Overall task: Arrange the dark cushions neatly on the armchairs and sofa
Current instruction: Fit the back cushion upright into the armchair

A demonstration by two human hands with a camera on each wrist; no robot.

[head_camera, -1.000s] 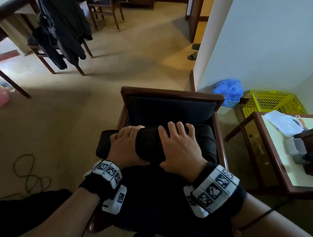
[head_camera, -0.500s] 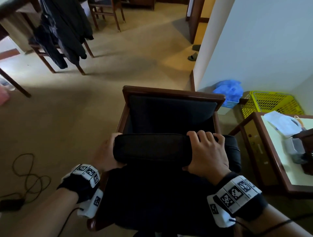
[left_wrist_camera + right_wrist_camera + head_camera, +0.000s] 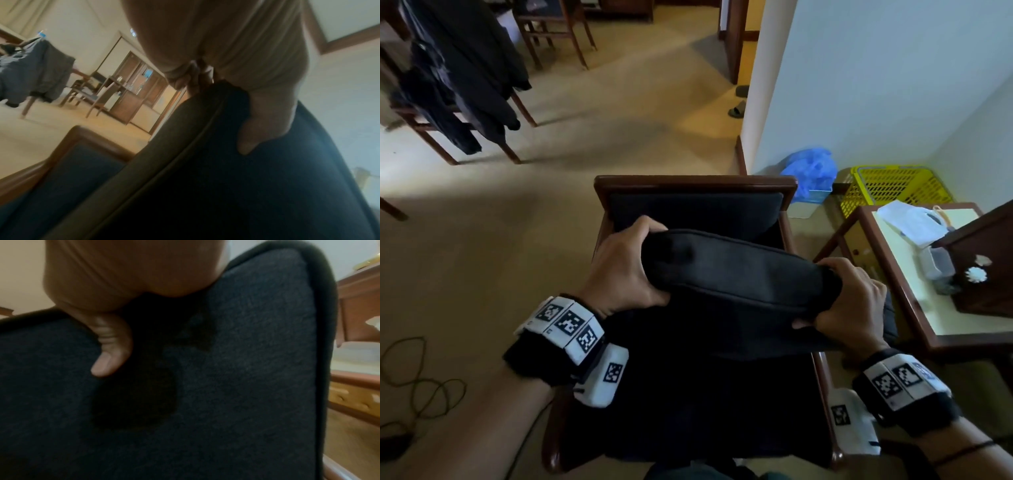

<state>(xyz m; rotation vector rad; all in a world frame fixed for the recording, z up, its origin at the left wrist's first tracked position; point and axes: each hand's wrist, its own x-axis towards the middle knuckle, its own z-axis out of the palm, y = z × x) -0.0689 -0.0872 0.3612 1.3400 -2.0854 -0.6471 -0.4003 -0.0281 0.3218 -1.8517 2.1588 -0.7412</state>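
Black cushion (image 3: 739, 287), dark red-brown chair (image 3: 695, 181), black-and-white checked wristbands (image 3: 565, 322), bright yellow basket (image 3: 893, 188) at two o'clock, blue bag (image 3: 810, 169), beige floor (image 3: 482, 257).

Armchair (image 3: 695, 183) stands at centre, its back rail on the far side. Back cushion (image 3: 695, 212) stands against that back. A second cushion (image 3: 739, 274) sits above the seat, across its width, between the armrests. Left hand (image 3: 619, 270) at the cushion's left end, right hand (image 3: 852, 301) at its right end. Side table (image 3: 914, 308) just right of the armchair; tissue (image 3: 914, 219) on its far edge, box (image 3: 989, 260) at its right edge. Basket (image 3: 893, 188) on the floor behind the table, bag (image 3: 808, 171) left of the basket, against the wall. Cable (image 3: 417, 383) on the floor, left of the armchair. Chair with clothes (image 3: 458, 85) at far left.
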